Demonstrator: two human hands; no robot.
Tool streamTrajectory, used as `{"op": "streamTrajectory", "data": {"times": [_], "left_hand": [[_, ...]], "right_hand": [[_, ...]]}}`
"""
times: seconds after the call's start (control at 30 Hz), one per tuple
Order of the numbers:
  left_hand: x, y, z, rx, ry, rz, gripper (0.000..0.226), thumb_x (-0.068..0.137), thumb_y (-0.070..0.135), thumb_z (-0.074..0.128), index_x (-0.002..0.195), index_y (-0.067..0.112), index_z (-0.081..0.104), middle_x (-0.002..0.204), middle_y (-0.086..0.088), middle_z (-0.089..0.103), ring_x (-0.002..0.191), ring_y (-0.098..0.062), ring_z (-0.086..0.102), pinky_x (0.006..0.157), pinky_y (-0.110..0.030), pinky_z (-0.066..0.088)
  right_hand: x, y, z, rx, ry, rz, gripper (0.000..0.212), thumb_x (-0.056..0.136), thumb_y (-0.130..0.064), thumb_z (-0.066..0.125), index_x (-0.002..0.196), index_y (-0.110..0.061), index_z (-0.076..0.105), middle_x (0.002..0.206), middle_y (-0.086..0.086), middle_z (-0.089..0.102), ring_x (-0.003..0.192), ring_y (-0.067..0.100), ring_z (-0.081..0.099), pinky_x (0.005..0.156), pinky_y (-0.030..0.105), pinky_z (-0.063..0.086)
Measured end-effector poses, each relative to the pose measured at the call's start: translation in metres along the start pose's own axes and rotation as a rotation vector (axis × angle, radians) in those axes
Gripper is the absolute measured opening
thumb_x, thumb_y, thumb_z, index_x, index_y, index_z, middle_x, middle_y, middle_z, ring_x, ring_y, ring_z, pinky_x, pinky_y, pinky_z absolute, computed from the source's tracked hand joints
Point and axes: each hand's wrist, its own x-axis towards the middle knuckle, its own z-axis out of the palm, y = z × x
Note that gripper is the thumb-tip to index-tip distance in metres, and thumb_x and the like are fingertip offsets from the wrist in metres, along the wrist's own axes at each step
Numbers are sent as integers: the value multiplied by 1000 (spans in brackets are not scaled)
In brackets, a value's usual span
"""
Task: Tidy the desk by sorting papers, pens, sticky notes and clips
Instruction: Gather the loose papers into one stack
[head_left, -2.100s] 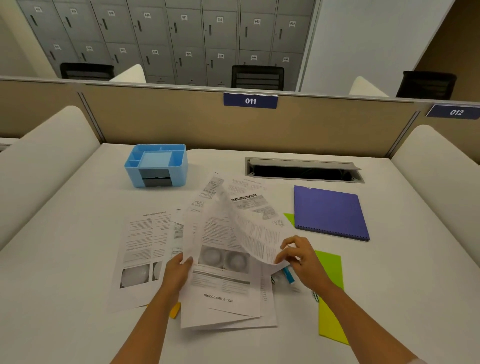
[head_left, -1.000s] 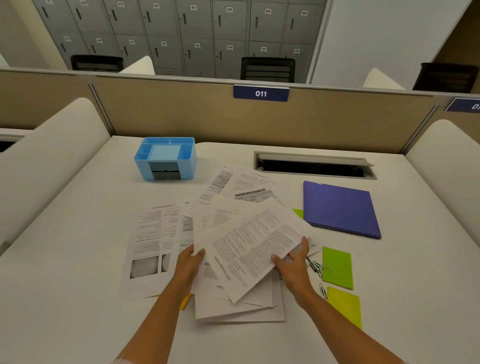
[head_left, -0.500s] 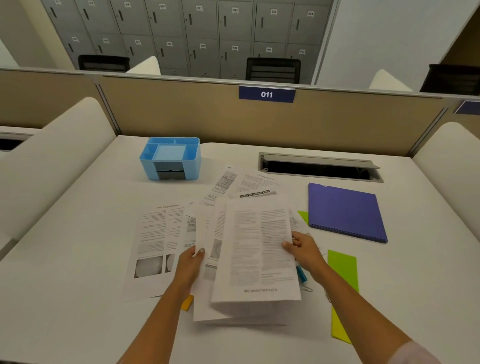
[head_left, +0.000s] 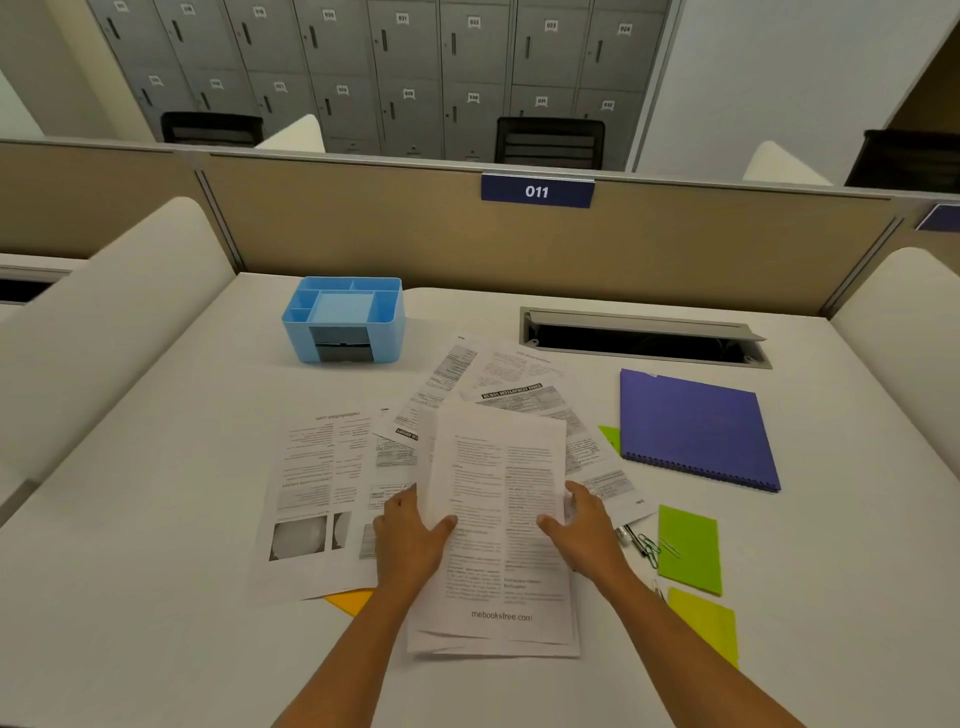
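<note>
A small stack of printed sheets (head_left: 498, 525) lies squared up at the front middle of the white desk. My left hand (head_left: 410, 540) grips its left edge and my right hand (head_left: 582, 530) grips its right edge, thumbs on top. More loose sheets (head_left: 322, 493) fan out to the left and behind (head_left: 509, 374). Green sticky notes (head_left: 688, 551) and a yellow-green pad (head_left: 706, 623) lie to the right, with paper clips (head_left: 649, 548) and a pen tip (head_left: 626, 535) beside them. An orange note corner (head_left: 350, 600) peeks from under the left sheet.
A light blue desk organiser (head_left: 343, 322) stands at the back left. A purple spiral-bound folder (head_left: 693, 428) lies at the right. An open cable slot (head_left: 644, 338) runs along the back, under the beige divider (head_left: 363, 234) with the 011 label.
The top sheet, held slanted a second ago, now lies straight on the stack. My right hand slid from the sheet's upper right edge down to the stack's right side.
</note>
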Motion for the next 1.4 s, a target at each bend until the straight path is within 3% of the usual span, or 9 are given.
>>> {"op": "streamTrajectory", "data": {"times": [0.1,0.33,0.47,0.6,0.73,0.83,0.9,1.07,1.4], "left_hand": [[-7,13,-1,-21,-16,-3,75,82,31,73,145,18,35,140,-9,47,127,-33,39,102,-49,36],[-7,19,5,-204,-16,-19,75,84,8,69,146,12,28,137,-12,50,123,-30,49,98,-40,43],[-7,23,6,-281,-12,-5,66,84,10,70,141,12,37,130,-13,55,112,-28,57,89,-37,49],[-10,26,4,-327,-9,39,38,89,14,66,125,8,56,119,-10,63,104,-21,59,83,-30,47],[-12,36,-7,-453,53,66,32,93,17,59,125,12,57,115,-6,65,104,-21,61,83,-30,49],[-13,51,-19,-556,81,122,30,96,21,54,126,15,55,106,2,65,99,-18,63,71,-19,51],[-14,62,-27,-607,89,172,32,97,26,52,128,16,53,109,3,64,98,-13,62,67,-14,51],[-19,84,-38,-750,93,261,26,97,29,50,123,23,53,111,5,65,97,-8,64,67,-16,55],[-27,95,-39,-946,136,321,11,93,17,56,101,24,57,98,4,67,83,-5,67,64,-18,54]], "right_hand": [[-4,8,0,6,-14,24,59,81,-23,73,131,-17,43,127,-4,43,122,17,48,103,32,41],[-2,10,-7,312,-36,160,70,85,-6,68,143,-12,30,130,3,51,109,16,52,87,33,51],[-2,8,-10,445,-85,194,48,88,0,61,131,-10,44,122,6,61,101,19,61,70,24,52],[-7,3,-12,423,-104,89,31,93,-3,55,120,-15,62,113,0,68,98,12,65,69,18,53],[-10,-10,-19,492,-16,-2,24,97,-11,52,114,-24,63,105,-7,69,96,10,66,75,23,55],[-13,-23,-26,540,32,-95,22,98,-18,52,113,-29,62,109,-5,70,101,13,67,84,33,56],[-15,-32,-29,581,59,-160,23,98,-20,51,116,-29,61,109,-8,70,99,8,67,83,30,56],[-22,-53,-36,685,117,-283,24,99,-20,47,121,-26,55,110,-12,67,93,-5,65,70,11,52],[-33,-56,-30,647,99,-379,24,97,-30,49,117,-43,51,114,-12,65,103,1,63,78,19,55]]}}
